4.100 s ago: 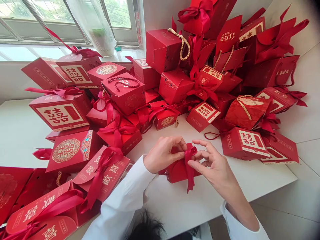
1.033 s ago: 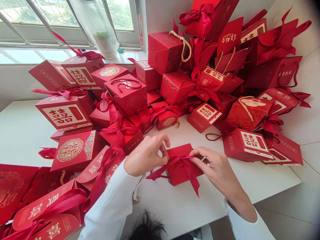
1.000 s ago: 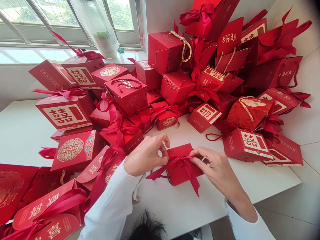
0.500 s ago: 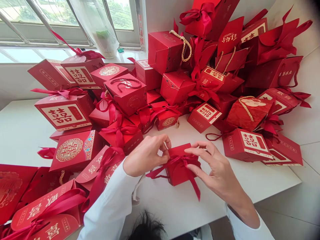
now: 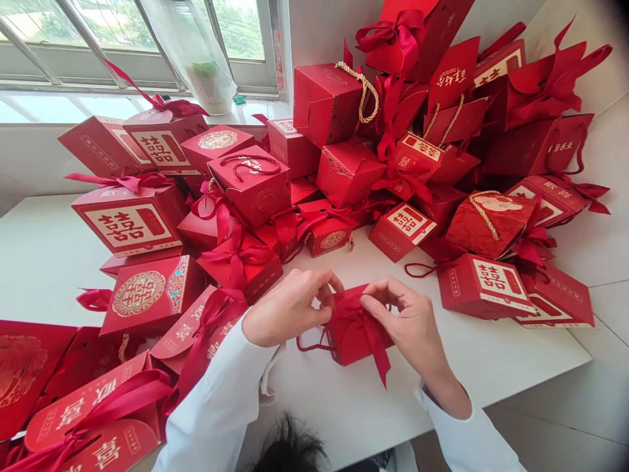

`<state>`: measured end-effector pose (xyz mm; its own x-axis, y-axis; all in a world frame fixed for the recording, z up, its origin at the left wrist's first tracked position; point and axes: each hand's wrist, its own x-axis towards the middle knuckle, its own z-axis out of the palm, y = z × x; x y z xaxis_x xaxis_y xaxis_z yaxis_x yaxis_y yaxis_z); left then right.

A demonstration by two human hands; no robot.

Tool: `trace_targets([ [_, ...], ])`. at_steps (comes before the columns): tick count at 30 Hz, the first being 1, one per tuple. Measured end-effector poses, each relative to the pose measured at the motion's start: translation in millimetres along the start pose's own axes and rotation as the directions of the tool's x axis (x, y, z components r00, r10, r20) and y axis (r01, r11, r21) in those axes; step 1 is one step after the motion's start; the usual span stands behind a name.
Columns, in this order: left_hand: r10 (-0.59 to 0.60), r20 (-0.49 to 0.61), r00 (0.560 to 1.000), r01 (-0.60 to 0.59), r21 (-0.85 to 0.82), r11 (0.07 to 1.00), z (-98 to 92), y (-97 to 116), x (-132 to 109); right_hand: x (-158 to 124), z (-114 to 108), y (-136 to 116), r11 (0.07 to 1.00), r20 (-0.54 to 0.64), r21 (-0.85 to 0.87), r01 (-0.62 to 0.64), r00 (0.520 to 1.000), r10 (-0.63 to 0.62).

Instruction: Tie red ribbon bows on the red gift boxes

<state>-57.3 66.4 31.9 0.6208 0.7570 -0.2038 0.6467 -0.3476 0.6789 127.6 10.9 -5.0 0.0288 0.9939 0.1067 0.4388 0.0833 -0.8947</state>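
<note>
My right hand [image 5: 407, 321] pinched nearly shut on the red ribbon [image 5: 377, 351] of a small gift box [image 5: 348, 344] just in front of the heaped gift boxes [image 5: 346, 174], while my left hand [image 5: 289, 307] curled against it, its hold unclear.

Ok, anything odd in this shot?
Two things: a dark tuft, apparently hair, intrudes at the bottom edge of the view, and a loose red cord trails on the white table beside the pile of red gift boxes.

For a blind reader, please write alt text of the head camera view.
The left hand and right hand work a red ribbon on a small red gift box on a white table, beside a heap of red gift boxes.
</note>
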Motion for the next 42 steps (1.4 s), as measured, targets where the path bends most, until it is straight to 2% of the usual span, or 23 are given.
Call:
trace_targets([
  [2, 0.016, 0.013, 1.0, -0.016, 0.031, 0.999, -0.7, 3.2, -1.0, 4.7, -3.3, 2.0, 0.996, -0.004, 0.064, -0.068, 0.998, 0.069],
  [4, 0.036, 0.026, 0.999, -0.037, 0.05, 0.998, -1.4, 7.1, -2.5, 8.6, -4.5, 1.4, 0.995, -0.001, 0.055, -0.086, 0.996, 0.086],
  [12, 0.072, 0.005, 0.997, -0.072, -0.038, 0.997, -0.9, 18.9, -7.6, 14.6, -3.5, -6.7, 0.994, 0.088, -0.089, -0.058, 0.994, 0.065],
  [17, 0.058, -0.065, 0.996, -0.062, -0.058, 0.996, 1.2, 18.2, -7.8, 14.1, -14.2, -5.3, 0.992, 0.228, -0.12, 0.039, 0.974, -0.011],
  [22, 0.065, -0.067, 0.996, -0.07, -0.061, 0.996, 1.1, 16.5, -6.9, 8.0, -30.3, 2.3, 0.965, 0.206, -0.23, 0.124, 0.976, -0.076],
  [27, 0.052, -0.098, 0.994, -0.056, -0.032, 0.998, 1.0, 14.3, -5.2, 0.1, -38.3, 5.5, 0.914, 0.289, -0.342, 0.218, 0.95, -0.118],
  [31, 0.037, -0.09, 0.995, -0.037, 0.003, 0.999, 2.5, 10.9, -2.6, -2.5, -37.2, 6.2, 0.921, 0.239, -0.352, 0.168, 0.967, -0.086],
  [39, -0.012, 0.065, 0.998, 0.012, 0.001, 1.0, 2.5, 12.7, -1.2, -4.2, -30.6, 1.0, 0.961, 0.15, -0.273, 0.039, 0.989, 0.002],
  [42, -0.055, 0.045, 0.997, 0.053, 0.054, 0.997, 9.4, 16.1, 0.3, -4.4, -27.3, -2.0, 0.97, 0.145, -0.244, 0.016, 0.989, 0.02],
])
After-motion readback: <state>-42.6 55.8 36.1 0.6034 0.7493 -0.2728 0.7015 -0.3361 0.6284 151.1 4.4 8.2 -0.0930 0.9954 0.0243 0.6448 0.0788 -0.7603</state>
